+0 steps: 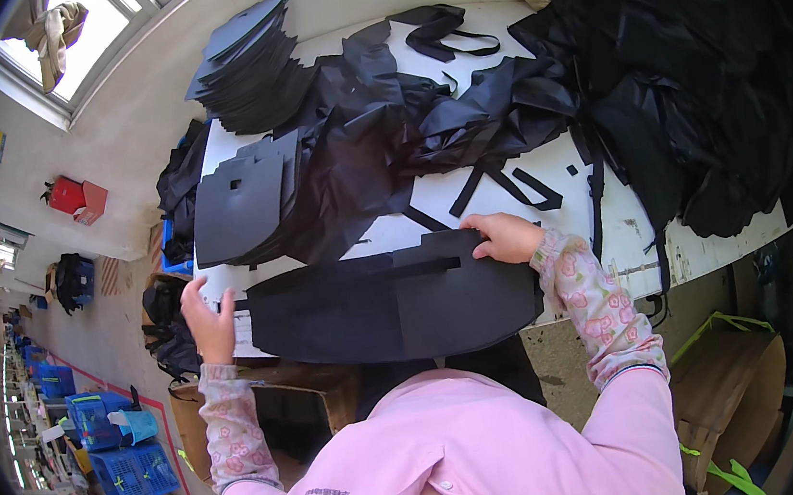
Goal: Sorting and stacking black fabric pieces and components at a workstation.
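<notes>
A long black panel (325, 305) with rounded ends lies flat at the table's near edge, in front of my body. Over its right half is a smoother dark sheet (480, 302) with a small slot near the top and a tab on its upper edge. My right hand (509, 239) pinches that sheet's upper edge near the slot, thumb on top. Off the panel's left end, my left hand (210, 323) is raised with fingers apart and nothing in it. A dark strap end sticks out beside it.
Beyond the panel are a stack of stiff black sheets (238, 206), a taller stack (247, 65) and crumpled black fabric (357, 145). Loose black straps (535, 189) lie on the white table (542, 163). A big black fabric heap (689, 91) fills the right. Cardboard (730, 386) stands below right.
</notes>
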`<state>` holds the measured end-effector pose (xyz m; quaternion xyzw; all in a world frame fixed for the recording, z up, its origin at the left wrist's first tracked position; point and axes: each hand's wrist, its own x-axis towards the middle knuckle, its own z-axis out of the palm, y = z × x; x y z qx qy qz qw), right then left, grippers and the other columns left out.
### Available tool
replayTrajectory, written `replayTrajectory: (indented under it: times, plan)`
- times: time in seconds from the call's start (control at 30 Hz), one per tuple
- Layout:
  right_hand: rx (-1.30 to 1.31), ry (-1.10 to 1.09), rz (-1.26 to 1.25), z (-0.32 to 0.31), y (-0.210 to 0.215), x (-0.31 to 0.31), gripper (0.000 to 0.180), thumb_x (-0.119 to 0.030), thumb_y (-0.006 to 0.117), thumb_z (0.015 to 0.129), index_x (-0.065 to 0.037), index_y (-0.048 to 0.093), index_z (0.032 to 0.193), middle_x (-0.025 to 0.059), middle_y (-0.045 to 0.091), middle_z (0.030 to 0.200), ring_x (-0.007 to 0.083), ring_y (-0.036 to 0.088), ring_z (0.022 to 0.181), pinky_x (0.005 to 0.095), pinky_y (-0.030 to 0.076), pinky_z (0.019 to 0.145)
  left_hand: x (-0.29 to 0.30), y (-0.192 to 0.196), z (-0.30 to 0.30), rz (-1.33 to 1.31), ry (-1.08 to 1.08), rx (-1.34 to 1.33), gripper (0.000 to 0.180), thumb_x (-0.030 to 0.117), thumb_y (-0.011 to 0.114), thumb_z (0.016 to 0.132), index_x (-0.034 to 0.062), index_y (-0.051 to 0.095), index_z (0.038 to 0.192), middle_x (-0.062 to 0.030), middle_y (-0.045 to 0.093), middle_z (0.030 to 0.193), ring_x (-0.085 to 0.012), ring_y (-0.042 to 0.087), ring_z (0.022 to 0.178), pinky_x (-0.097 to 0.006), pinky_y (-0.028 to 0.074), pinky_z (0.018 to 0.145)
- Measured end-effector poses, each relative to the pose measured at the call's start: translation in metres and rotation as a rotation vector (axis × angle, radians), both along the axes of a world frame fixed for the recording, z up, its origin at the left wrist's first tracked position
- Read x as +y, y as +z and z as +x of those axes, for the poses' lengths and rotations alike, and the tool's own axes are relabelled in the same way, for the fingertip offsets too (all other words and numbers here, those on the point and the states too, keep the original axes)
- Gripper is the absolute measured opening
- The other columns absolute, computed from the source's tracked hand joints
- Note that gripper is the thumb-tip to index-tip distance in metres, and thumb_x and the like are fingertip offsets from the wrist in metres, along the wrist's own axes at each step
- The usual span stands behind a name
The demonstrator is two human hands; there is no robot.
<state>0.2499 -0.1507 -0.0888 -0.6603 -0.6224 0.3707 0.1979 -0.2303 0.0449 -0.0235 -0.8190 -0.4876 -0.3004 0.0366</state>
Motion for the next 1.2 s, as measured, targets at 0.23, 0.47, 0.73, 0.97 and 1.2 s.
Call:
replayTrajectory:
  times: [0.23, 0.47, 0.73, 0.97, 1.2]
  plan:
    - [-0.227, 0.000, 0.118, -0.035, 0.055, -0.016, 0.062, -0.021, 0.079, 0.078, -0.015, 0.051, 0.133, 0.0178, 0.070, 0.095, 0.0371, 0.068, 0.092, 0.0430, 0.053, 0.081, -0.026, -0.008, 0.229, -0.963, -0.983, 0.066, 0.061, 0.034, 0.078, 0.083, 0.0033, 0.057, 0.132, -0.0144, 0.064, 0.124, -0.0270, 0.059, 0.114, -0.036, 0.046, 0.098]
    - [-0.308, -0.042, 0.218, -0.051, 0.071, -0.026, 0.058, -0.020, 0.079, 0.076, -0.014, 0.050, 0.126, 0.0157, 0.070, 0.087, 0.0377, 0.068, 0.082, 0.0456, 0.053, 0.071, -0.029, -0.029, 0.287, -1.394, -1.128, 0.413, 0.079, 0.008, 0.083, 0.074, 0.0015, 0.047, 0.143, -0.0081, 0.063, 0.127, -0.0148, 0.057, 0.118, -0.030, 0.041, 0.106]
    - [-0.437, -0.098, 0.372, -0.061, 0.068, -0.034, 0.051, -0.016, 0.077, 0.077, -0.012, 0.053, 0.122, 0.0107, 0.070, 0.078, 0.0314, 0.070, 0.074, 0.0425, 0.054, 0.068, -0.036, -0.029, 0.281, -1.520, -1.168, 0.166, 0.080, 0.003, 0.081, 0.073, 0.0029, 0.044, 0.144, -0.0052, 0.059, 0.132, -0.0142, 0.054, 0.121, -0.029, 0.040, 0.106]
    - [-0.448, -0.168, 0.284, -0.048, 0.024, -0.027, 0.050, -0.019, 0.077, 0.078, -0.010, 0.054, 0.122, 0.0119, 0.071, 0.089, 0.0316, 0.069, 0.082, 0.0415, 0.053, 0.072, -0.076, -0.023, 0.266, -0.320, -1.085, 0.286, 0.086, 0.028, 0.081, 0.079, 0.0081, 0.036, 0.149, -0.0191, 0.045, 0.147, -0.0357, 0.043, 0.137, -0.046, 0.032, 0.115]
    - [-0.205, -0.361, 0.461, 0.001, 0.024, 0.057, 0.021, -0.021, 0.075, 0.082, -0.011, 0.070, 0.099, 0.0135, 0.065, 0.112, 0.0342, 0.062, 0.105, 0.0433, 0.051, 0.087, -0.121, -0.089, 0.212, -0.373, -1.165, 0.529, 0.096, 0.069, 0.054, 0.086, 0.0089, 0.026, 0.156, -0.0193, 0.019, 0.163, -0.0365, 0.015, 0.152, -0.059, 0.010, 0.119]
